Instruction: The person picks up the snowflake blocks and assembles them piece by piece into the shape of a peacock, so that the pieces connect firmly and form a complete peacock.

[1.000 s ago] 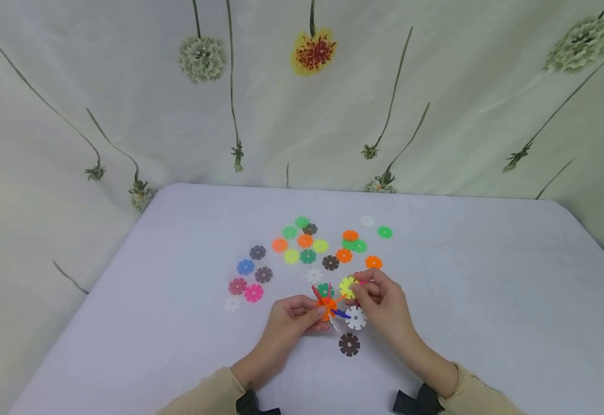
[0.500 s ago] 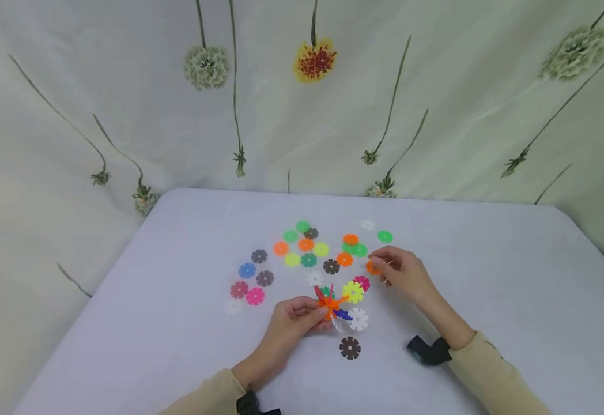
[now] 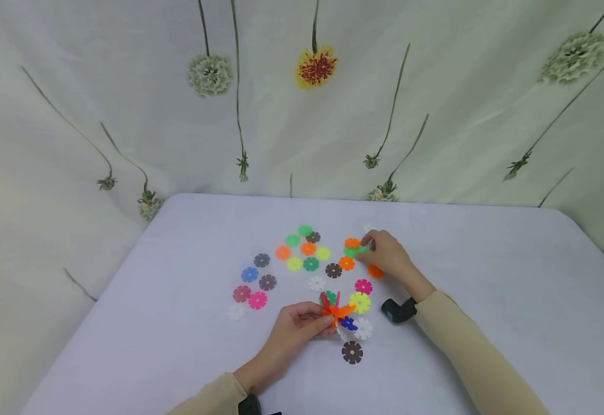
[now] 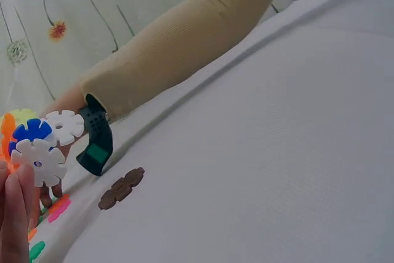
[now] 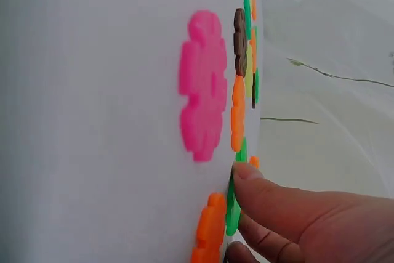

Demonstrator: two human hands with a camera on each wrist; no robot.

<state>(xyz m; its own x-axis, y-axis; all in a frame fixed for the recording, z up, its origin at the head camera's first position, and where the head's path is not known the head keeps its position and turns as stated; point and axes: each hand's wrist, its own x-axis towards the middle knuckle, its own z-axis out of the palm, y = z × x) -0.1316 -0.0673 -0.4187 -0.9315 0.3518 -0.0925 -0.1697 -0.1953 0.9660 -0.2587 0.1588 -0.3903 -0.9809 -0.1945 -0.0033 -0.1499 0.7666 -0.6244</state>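
My left hand (image 3: pixel 294 331) pinches a cluster of notched plastic discs joined edge to edge. Its centre is an orange disc (image 3: pixel 335 314), with red, pink, blue and white ones sticking out around it. A yellow disc (image 3: pixel 359 302) and a white disc (image 3: pixel 362 328) stand at its outer right side. In the left wrist view, a white disc (image 4: pixel 38 162) faces the camera just above the fingertips. Farther back, my right hand (image 3: pixel 391 258) reaches to the table. Its thumb and fingers grip a green disc (image 5: pixel 232 204) by the edges, close beside another green one.
Loose notched discs of several colours lie on the white table (image 3: pixel 203 230), mostly beyond the left hand. An orange disc (image 3: pixel 376 271) lies by the right wrist, a pink disc (image 3: pixel 363 286) behind the cluster. A brown disc (image 3: pixel 352 352) lies in front. A flowered cloth (image 3: pixel 281 115) hangs behind.
My right hand left the yellow disc on the cluster, passed over the orange disc at right, and moved back and left to the green discs. The left hand keeps holding the cluster.
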